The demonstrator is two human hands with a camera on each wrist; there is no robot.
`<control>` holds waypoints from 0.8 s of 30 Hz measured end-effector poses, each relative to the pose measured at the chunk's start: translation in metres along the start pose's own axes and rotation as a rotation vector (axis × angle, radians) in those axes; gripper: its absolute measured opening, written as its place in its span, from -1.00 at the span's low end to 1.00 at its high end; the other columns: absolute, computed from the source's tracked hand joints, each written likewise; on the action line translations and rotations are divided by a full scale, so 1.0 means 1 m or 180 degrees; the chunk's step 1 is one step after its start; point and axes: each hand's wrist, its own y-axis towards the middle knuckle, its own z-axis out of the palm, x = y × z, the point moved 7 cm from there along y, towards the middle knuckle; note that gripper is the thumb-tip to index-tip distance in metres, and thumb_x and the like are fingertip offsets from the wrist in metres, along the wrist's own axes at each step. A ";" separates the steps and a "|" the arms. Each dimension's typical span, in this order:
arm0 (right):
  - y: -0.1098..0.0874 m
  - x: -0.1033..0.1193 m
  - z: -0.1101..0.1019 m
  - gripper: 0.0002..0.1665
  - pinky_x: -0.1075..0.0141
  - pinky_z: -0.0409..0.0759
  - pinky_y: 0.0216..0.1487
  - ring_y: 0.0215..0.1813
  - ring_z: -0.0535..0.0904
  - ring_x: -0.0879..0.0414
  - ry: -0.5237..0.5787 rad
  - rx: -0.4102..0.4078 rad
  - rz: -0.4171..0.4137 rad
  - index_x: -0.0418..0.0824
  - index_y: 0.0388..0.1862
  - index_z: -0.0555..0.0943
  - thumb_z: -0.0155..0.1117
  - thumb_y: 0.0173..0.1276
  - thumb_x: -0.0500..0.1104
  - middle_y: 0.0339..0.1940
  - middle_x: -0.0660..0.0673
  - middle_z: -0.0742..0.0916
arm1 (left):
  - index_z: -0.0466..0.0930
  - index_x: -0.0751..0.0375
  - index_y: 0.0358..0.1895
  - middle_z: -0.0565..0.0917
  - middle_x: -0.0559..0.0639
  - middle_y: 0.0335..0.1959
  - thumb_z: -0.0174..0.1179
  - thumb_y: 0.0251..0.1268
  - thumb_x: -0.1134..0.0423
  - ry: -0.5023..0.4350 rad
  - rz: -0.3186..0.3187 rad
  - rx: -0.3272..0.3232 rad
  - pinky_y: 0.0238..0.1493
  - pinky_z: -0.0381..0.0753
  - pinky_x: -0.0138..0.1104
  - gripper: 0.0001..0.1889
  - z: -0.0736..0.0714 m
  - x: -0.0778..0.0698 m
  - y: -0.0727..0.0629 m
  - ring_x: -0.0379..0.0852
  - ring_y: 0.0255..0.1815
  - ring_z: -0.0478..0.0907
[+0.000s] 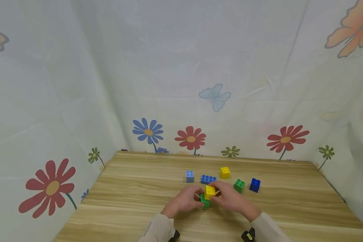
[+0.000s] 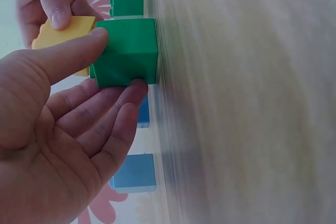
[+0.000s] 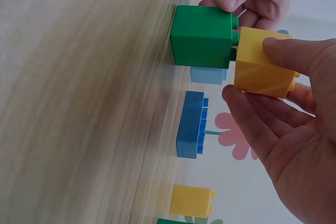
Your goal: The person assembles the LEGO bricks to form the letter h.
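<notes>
A green toy brick (image 1: 205, 202) stands on the wooden table, studs up, and my left hand (image 1: 187, 199) grips it between thumb and fingers. Right above it my right hand (image 1: 231, 197) pinches a yellow toy brick (image 1: 210, 192), thumb on one side and fingertips on the other. In the right wrist view the yellow brick (image 3: 265, 62) sits at the studs of the green brick (image 3: 203, 36), shifted sideways from it, with the studs still showing. The left wrist view has the thumb and fingertips of the left hand on the green brick (image 2: 127, 52).
Behind the hands lie a light blue brick (image 1: 189, 176), a longer blue brick (image 1: 208, 179) and another yellow brick (image 1: 225, 172). To the right are a second green brick (image 1: 239, 185) and a dark blue brick (image 1: 255, 185). A flowered cloth (image 1: 175, 74) hangs behind the table (image 1: 133, 188).
</notes>
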 end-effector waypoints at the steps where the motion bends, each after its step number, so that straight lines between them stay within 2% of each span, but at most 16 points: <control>1: 0.000 0.000 0.000 -0.57 0.24 0.57 -0.03 -0.02 0.53 0.11 -0.0002 0.0001 -0.0001 -0.18 0.15 0.47 0.26 0.34 -0.13 0.06 -0.05 0.59 | 0.55 0.12 -0.06 0.60 -0.14 -0.18 0.38 0.10 0.29 0.0000 -0.0013 0.0003 -0.23 0.58 -0.40 -0.68 0.000 0.000 0.000 -0.26 -0.24 0.59; 8: 0.002 0.001 0.002 -0.56 0.26 0.57 -0.06 -0.07 0.54 0.15 -0.0025 0.0015 0.0012 -0.18 0.16 0.46 0.25 0.34 -0.09 0.02 -0.03 0.59 | 0.55 0.13 -0.05 0.59 -0.12 -0.18 0.36 0.12 0.29 -0.0027 -0.0059 -0.0014 -0.22 0.58 -0.37 -0.69 0.001 -0.001 0.000 -0.25 -0.24 0.58; 17: 0.004 0.004 0.004 -0.52 0.27 0.58 -0.07 -0.08 0.55 0.15 -0.0056 0.0096 0.0051 -0.15 0.17 0.46 0.25 0.33 -0.01 0.06 -0.06 0.60 | 0.53 0.15 -0.08 0.59 -0.13 -0.22 0.36 0.11 0.30 0.0047 0.0034 -0.0029 -0.23 0.58 -0.39 -0.69 0.001 -0.004 0.002 -0.27 -0.26 0.57; 24: 0.005 0.004 0.005 -0.50 0.25 0.57 -0.05 -0.06 0.54 0.15 -0.0098 0.0088 0.0047 -0.16 0.20 0.46 0.22 0.36 0.01 0.09 -0.06 0.59 | 0.54 0.12 -0.07 0.59 -0.17 -0.22 0.35 0.13 0.30 0.0036 0.0015 -0.0027 -0.24 0.56 -0.42 -0.70 0.002 -0.002 0.002 -0.30 -0.27 0.56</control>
